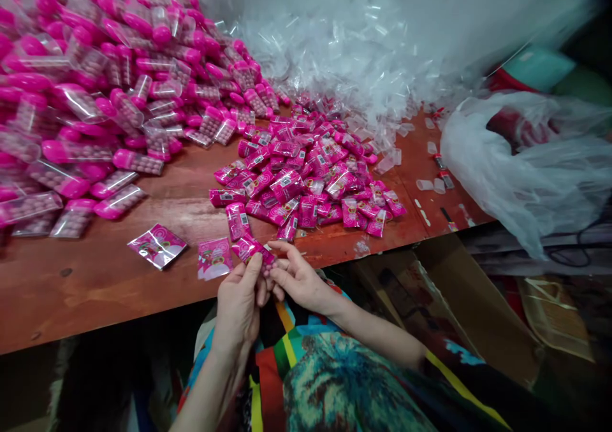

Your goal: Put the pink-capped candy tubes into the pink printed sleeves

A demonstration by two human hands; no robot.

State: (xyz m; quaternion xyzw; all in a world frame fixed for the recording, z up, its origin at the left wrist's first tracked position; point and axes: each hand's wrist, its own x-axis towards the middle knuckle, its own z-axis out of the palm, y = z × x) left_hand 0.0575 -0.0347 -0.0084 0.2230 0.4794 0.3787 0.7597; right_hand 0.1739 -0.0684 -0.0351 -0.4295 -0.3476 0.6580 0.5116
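Note:
At the table's front edge, my left hand (241,295) grips a small pink printed packet (252,248), thumb on top. Pink round pieces show at its lower end. My right hand (302,280) closes its thumb and fingers on that lower end; some fingertips are hidden. Just beyond lies a heap of similar pink packets (315,171), with one packet (238,221) nearest the hands. Left of my left hand rest a flat pink printed sleeve (214,258) and a shiny stack of sleeves (157,246).
A tall pile of clear, pink-capped containers (119,107) fills the table's left side. Clear plastic pieces (344,56) are heaped at the back. A white plastic bag (540,164) hangs over the right edge. Below it stands an open cardboard box (468,304).

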